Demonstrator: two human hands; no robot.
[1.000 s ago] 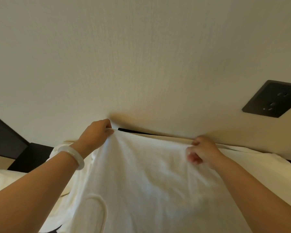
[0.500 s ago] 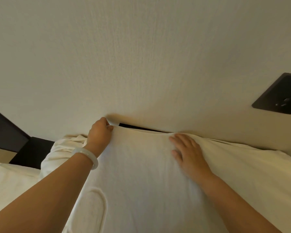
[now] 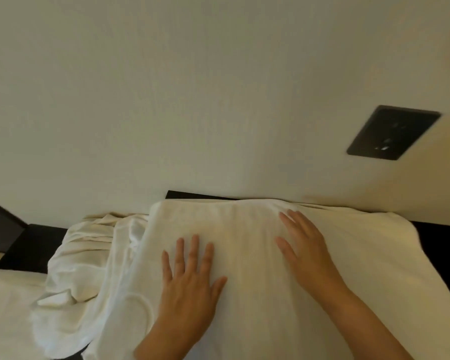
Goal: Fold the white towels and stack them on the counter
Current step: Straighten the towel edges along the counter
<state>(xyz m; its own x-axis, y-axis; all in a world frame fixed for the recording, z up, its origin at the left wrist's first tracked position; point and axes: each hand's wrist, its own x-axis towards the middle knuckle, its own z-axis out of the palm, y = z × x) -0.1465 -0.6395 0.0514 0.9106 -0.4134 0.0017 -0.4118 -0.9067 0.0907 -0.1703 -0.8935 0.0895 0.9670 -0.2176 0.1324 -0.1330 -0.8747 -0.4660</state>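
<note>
A folded white towel lies spread on the dark counter, its far edge against the wall. My left hand lies flat on the towel's near left part, fingers straight and spread. My right hand presses flat on the towel further right, fingers pointing up-left toward the far edge. Beneath the folded towel, more white cloth extends to the right. A crumpled white towel is heaped beside it on the left.
A cream wall rises directly behind the counter, with a black socket plate at the right. A dark frame edge stands at the far left. More white fabric lies at the lower left.
My left hand let go of the towel's far left corner and drew back to lie flat on the cloth. My right hand, which earlier released the far edge, stays flat and has shifted slightly.
</note>
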